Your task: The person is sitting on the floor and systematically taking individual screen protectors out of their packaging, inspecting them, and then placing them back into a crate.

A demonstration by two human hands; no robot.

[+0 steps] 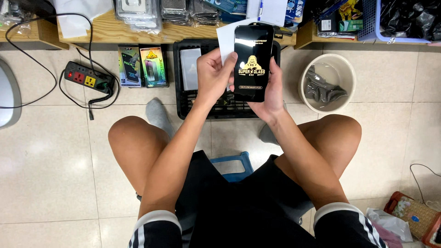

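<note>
black card, gold print | black crate | beige bucket | blue stool

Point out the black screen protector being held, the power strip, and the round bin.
black screen protector (252, 62), head view, centre of its face
power strip (87, 79), head view, socket top
round bin (305, 76), head view, left rim

A screen protector was held upright between the left hand and the right hand, above a crate on the floor. Left of the crate stood two boxes, and farther left lay a power strip. Right of the crate sat a bucket. A shelf ran along the far side.
</note>
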